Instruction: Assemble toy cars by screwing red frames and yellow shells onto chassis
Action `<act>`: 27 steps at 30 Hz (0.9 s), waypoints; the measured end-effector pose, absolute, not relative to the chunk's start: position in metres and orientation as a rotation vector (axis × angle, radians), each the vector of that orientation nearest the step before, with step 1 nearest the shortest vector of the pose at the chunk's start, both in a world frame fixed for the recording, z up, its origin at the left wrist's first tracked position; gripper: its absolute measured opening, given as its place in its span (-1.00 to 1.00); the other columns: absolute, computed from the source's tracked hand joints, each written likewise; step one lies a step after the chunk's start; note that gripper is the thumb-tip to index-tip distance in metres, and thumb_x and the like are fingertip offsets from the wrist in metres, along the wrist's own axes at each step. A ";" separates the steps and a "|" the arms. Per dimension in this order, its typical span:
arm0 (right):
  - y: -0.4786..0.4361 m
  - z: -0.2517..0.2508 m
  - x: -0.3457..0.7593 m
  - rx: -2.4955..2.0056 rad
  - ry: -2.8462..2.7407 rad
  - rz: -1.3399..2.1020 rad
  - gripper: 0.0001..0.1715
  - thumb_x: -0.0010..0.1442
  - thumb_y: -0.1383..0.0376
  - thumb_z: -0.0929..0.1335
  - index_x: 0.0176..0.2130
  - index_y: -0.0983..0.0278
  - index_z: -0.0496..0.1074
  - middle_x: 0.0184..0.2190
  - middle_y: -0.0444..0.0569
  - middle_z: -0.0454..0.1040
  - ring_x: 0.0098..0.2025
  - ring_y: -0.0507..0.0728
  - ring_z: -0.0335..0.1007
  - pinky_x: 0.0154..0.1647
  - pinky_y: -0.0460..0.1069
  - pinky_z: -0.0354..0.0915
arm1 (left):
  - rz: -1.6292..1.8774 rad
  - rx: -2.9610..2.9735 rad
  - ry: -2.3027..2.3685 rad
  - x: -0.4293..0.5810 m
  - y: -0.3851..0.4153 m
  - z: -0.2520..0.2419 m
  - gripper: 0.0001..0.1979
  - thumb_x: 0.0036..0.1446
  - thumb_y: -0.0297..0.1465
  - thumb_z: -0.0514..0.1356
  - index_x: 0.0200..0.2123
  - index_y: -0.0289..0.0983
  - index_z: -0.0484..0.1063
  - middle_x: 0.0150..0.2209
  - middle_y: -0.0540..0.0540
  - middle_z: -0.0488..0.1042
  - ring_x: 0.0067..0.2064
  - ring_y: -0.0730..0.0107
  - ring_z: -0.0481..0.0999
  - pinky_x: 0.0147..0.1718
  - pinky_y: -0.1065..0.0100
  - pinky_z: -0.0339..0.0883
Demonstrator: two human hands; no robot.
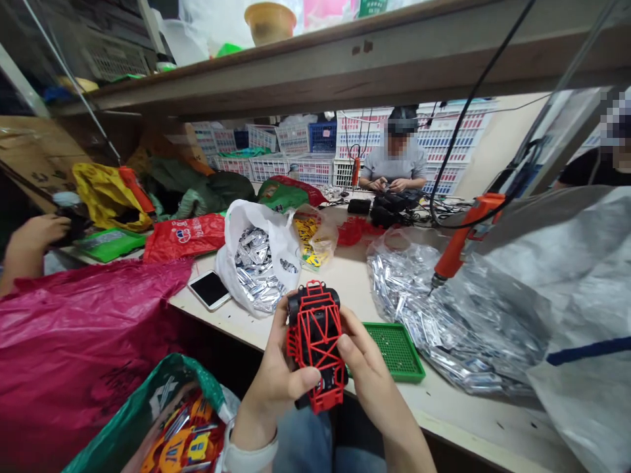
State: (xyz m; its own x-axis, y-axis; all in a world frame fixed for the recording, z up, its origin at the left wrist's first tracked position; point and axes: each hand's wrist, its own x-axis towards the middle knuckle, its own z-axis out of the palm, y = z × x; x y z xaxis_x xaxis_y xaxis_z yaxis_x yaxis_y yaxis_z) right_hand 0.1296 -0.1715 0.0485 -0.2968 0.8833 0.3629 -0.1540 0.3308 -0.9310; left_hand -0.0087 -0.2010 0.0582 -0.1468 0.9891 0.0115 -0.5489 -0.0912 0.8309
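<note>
Fingers (300, 378) closed around red toy car (315, 335) (black wheels), left hand (271, 387), right hand (369, 374) gripping either side

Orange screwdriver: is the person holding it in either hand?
No; the orange screwdriver hangs free, while the left hand and right hand grip the red toy car.

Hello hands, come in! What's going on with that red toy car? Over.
Left hand, right hand both gripping red toy car. Green tray beside right hand. Orange electric screwdriver hanging clear, untouched.
</note>
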 end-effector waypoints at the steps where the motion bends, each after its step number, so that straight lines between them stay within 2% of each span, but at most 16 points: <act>1: -0.171 0.048 0.130 -0.690 -1.499 1.202 -0.41 0.40 -0.06 0.28 0.30 0.08 0.35 0.26 0.00 0.48 0.23 0.21 0.49 0.21 0.11 0.47 | 1.564 0.744 0.839 -0.010 -0.201 0.056 0.21 -0.49 -0.19 0.64 0.31 -0.07 0.26 0.00 -0.22 0.61 0.08 -0.18 0.59 0.07 0.06 0.48; 4: -0.170 0.046 0.131 -0.687 -1.507 1.168 -0.44 0.42 0.03 0.29 0.32 0.08 0.30 0.29 0.00 0.44 0.25 0.19 0.47 0.23 0.08 0.45 | 1.570 0.803 0.863 -0.013 -0.199 0.053 0.17 -0.42 -0.22 0.63 0.32 -0.10 0.23 -0.02 -0.22 0.62 0.02 -0.12 0.63 0.04 0.07 0.50; 10: -0.174 0.050 0.130 -0.723 -1.606 1.014 -0.38 0.39 0.09 0.35 0.36 0.08 0.23 0.30 0.02 0.42 0.26 0.21 0.44 0.07 0.02 0.53 | 1.598 0.846 0.886 -0.010 -0.197 0.063 -0.15 -0.26 -0.16 0.57 0.15 -0.20 0.44 0.01 -0.23 0.62 0.10 -0.13 0.59 0.07 0.10 0.49; 14: -0.178 0.053 0.126 -0.770 -1.574 0.980 -0.40 0.41 0.08 0.33 0.36 0.05 0.24 0.33 -0.01 0.39 0.22 0.20 0.47 0.06 0.01 0.51 | 1.645 0.849 0.989 -0.005 -0.195 0.067 -0.28 -0.23 -0.14 0.56 0.02 -0.21 0.49 -0.09 -0.18 0.65 -0.04 -0.02 0.65 -0.04 0.19 0.54; 17: -0.177 0.052 0.124 -0.768 -1.546 0.986 -0.43 0.41 0.08 0.32 0.34 0.04 0.26 0.32 -0.02 0.41 0.22 0.19 0.48 0.10 0.01 0.49 | 1.662 0.823 0.985 -0.001 -0.193 0.069 -0.31 -0.22 -0.17 0.57 0.01 -0.20 0.48 -0.14 -0.14 0.66 -0.11 0.05 0.67 -0.11 0.22 0.56; 23: -0.172 0.047 0.121 -0.709 -1.478 1.040 -0.43 0.40 0.08 0.34 0.32 0.10 0.27 0.24 0.04 0.47 0.16 0.21 0.52 0.03 0.01 0.53 | 1.656 0.685 0.909 0.005 -0.195 0.075 -0.31 -0.18 -0.19 0.56 0.04 -0.16 0.46 -0.12 -0.10 0.66 -0.07 0.07 0.67 -0.05 0.23 0.55; 25: -0.172 0.048 0.123 -0.707 -1.464 1.074 -0.38 0.37 0.05 0.36 0.33 0.11 0.25 0.26 0.06 0.44 0.18 0.22 0.50 0.04 0.02 0.52 | 1.640 0.665 0.898 0.005 -0.197 0.076 -0.32 -0.17 -0.18 0.55 0.04 -0.18 0.46 -0.13 -0.11 0.66 -0.06 0.06 0.67 -0.05 0.22 0.55; 27: -0.174 0.050 0.125 -0.702 -1.440 1.167 -0.24 0.31 -0.02 0.41 0.36 0.10 0.20 0.32 0.06 0.37 0.22 0.25 0.46 0.09 0.04 0.49 | 1.635 0.653 0.896 0.005 -0.198 0.077 -0.32 -0.15 -0.15 0.54 0.04 -0.20 0.46 -0.12 -0.13 0.66 -0.06 0.05 0.68 -0.05 0.21 0.56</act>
State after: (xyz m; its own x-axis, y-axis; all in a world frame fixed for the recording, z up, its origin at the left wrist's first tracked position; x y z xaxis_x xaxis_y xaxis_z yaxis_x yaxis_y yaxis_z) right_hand 0.1248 -0.1745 0.0501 -0.2243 0.8999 0.3740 -0.1791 0.3392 -0.9235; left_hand 0.0053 -0.1982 0.0767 -0.2417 0.9697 -0.0353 -0.5520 -0.1075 0.8269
